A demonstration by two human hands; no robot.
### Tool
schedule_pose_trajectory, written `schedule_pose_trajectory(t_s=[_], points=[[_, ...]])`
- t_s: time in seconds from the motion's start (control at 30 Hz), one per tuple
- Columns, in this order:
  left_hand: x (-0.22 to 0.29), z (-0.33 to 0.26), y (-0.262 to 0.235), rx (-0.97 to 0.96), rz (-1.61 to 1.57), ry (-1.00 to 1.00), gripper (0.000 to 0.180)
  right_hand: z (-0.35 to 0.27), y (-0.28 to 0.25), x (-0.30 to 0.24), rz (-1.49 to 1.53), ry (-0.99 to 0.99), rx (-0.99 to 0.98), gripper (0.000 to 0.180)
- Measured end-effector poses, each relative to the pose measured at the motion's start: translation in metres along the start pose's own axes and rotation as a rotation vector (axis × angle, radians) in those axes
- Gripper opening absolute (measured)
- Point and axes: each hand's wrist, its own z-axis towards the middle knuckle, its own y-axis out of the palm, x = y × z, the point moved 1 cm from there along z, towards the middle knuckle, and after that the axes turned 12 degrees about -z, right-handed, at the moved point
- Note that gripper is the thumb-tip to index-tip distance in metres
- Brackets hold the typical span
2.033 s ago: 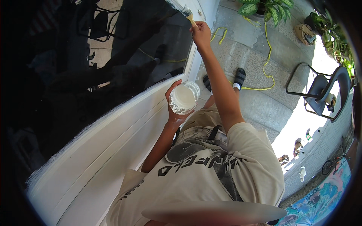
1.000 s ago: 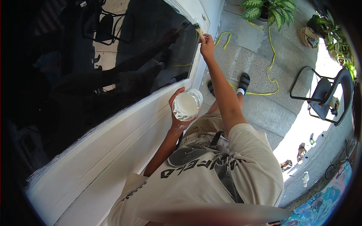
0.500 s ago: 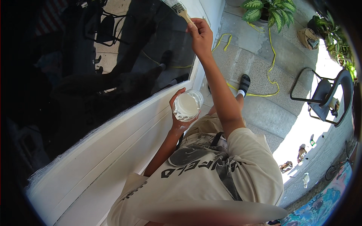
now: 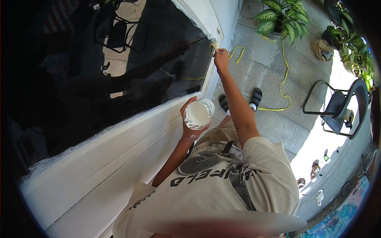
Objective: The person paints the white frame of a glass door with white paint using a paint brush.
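My right hand (image 4: 222, 58) grips the handle of a paintbrush (image 4: 214, 45), its bristles at the white frame (image 4: 209, 29) beside the dark glass pane (image 4: 158, 51). Just below the glass, my left hand (image 4: 189, 127) is wrapped around a clear plastic tub (image 4: 198, 114) with white paint inside. White smears mark the tub's rim and my left wrist. Along the lower edge of the glass, white paint strokes (image 4: 79, 148) overlap onto the pane.
White boards (image 4: 119, 166) run below the glass on my left. On the paved floor at right lie a yellow strap (image 4: 286, 75) and a brown bag (image 4: 322, 50). A potted plant (image 4: 282, 18) and a black chair (image 4: 337, 107) stand there too.
My right hand has brought the paintbrush down and to the right, from the upper part of the frame to the frame's side near the corner. My left hand keeps the tub almost in place.
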Motion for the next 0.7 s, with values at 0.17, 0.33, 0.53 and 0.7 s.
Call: schedule_pose_trajectory(t_s=[0.17, 0.33, 0.53, 0.7], points=[[0.01, -0.002, -0.001, 0.015, 0.001, -0.022, 0.1, -0.056, -0.043, -0.148, 0.403, -0.022, -0.193, 0.018], [0.011, -0.002, 0.002, 0.046, -0.085, -0.01, 0.099, -0.116, -0.094, -0.248, 0.668, -0.265, -0.282, 0.017], [0.014, -0.001, 0.0, 0.064, -0.093, -0.029, 0.097, -0.101, -0.06, -0.24, 0.732, -0.619, -0.182, 0.016], [0.015, 0.003, 0.001, 0.054, -0.042, -0.025, 0.096, -0.03, -0.018, -0.128, 0.678, -0.527, -0.198, 0.014]])
